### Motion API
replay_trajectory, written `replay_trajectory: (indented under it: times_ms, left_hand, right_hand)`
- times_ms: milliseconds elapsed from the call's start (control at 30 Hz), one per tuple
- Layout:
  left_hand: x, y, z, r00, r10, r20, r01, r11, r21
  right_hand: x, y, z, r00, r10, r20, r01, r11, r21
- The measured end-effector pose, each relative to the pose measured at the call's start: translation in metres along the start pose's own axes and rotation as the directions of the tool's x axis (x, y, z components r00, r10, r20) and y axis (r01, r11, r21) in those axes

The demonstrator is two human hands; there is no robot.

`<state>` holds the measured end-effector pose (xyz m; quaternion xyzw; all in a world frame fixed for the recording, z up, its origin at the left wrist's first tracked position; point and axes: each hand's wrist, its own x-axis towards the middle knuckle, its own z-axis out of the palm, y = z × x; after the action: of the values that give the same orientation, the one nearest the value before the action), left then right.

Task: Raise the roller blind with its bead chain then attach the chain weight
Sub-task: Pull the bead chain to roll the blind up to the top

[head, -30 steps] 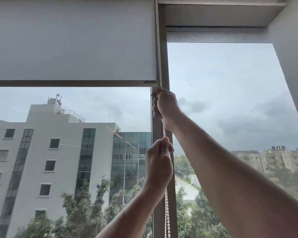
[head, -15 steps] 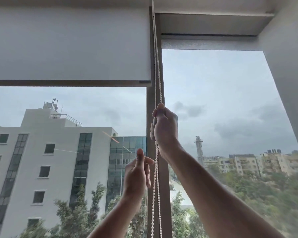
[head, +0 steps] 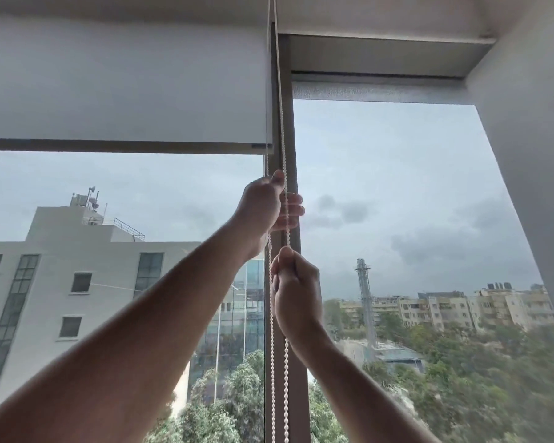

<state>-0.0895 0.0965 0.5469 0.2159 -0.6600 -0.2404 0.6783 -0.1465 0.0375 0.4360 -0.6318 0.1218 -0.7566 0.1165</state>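
The white roller blind (head: 125, 91) covers the top of the left pane, and its bottom bar (head: 125, 146) hangs level above the rooftops outside. The white bead chain (head: 280, 107) drops as two strands along the grey window post (head: 290, 139). My left hand (head: 263, 209) is the upper one, with thumb up and fingers curled around the chain. Just below it, my right hand (head: 296, 289) is closed on the right strand. Both strands run on down out of the frame. No chain weight is in view.
The right pane has no blind over it, with a grey frame head (head: 378, 89) above. A white wall reveal (head: 525, 155) slants down the right side. Buildings and trees lie outside the glass.
The hands have swapped places: my right hand went down the chain from the upper grip, and my left hand let go, rose past it and closed higher up. The view tilted up.
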Motion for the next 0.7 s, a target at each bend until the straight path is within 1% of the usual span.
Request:
replay_trajectory:
  times_ms: [67,100,167,233,333,400,500,567,633,700]
  left_hand:
    - [0.006,0.004,0.008,0.997,-0.032,-0.064,0.031,0.999,-0.026]
    - [0.008,0.003,0.011,0.993,-0.03,-0.115,0.029,1.0,-0.011]
    - [0.011,-0.004,0.015,0.976,0.039,-0.213,-0.024,0.997,0.072]
    - [0.009,-0.008,0.016,0.96,0.123,-0.252,-0.09,0.986,0.138]
    - [0.003,-0.012,0.013,0.935,0.205,-0.29,-0.159,0.972,0.173]
    - [-0.004,-0.016,0.013,0.92,0.257,-0.294,-0.2,0.957,0.211]
    - [-0.021,-0.034,0.02,0.929,0.258,-0.267,-0.202,0.954,0.222]
    - [-0.033,-0.049,0.022,0.929,0.251,-0.271,-0.201,0.959,0.199]
    - [-0.04,-0.064,0.017,0.926,0.268,-0.266,-0.227,0.958,0.177]
    - [-0.044,-0.075,0.008,0.91,0.317,-0.267,-0.273,0.944,0.187]
  right_hand:
    - [-0.005,0.001,0.0,0.999,-0.019,0.038,0.019,1.0,0.0]
    - [-0.006,0.001,0.0,0.998,-0.028,0.056,0.029,0.999,-0.021]
    - [-0.007,0.001,-0.001,0.995,-0.02,0.102,0.026,0.998,-0.054]
    - [-0.005,0.001,-0.005,0.985,0.023,0.172,-0.021,1.0,-0.01]
    - [0.003,0.002,-0.018,0.954,0.121,0.275,-0.154,0.983,0.101]
    - [0.011,-0.001,-0.023,0.955,0.138,0.263,-0.186,0.968,0.168]
    - [0.028,-0.004,-0.022,0.98,0.132,0.149,-0.149,0.983,0.109]
    - [0.04,-0.009,-0.021,0.984,0.145,0.104,-0.157,0.98,0.124]
    - [0.053,-0.012,-0.022,0.981,0.159,0.108,-0.175,0.973,0.152]
    - [0.065,-0.015,-0.023,0.971,0.184,0.155,-0.214,0.955,0.208]
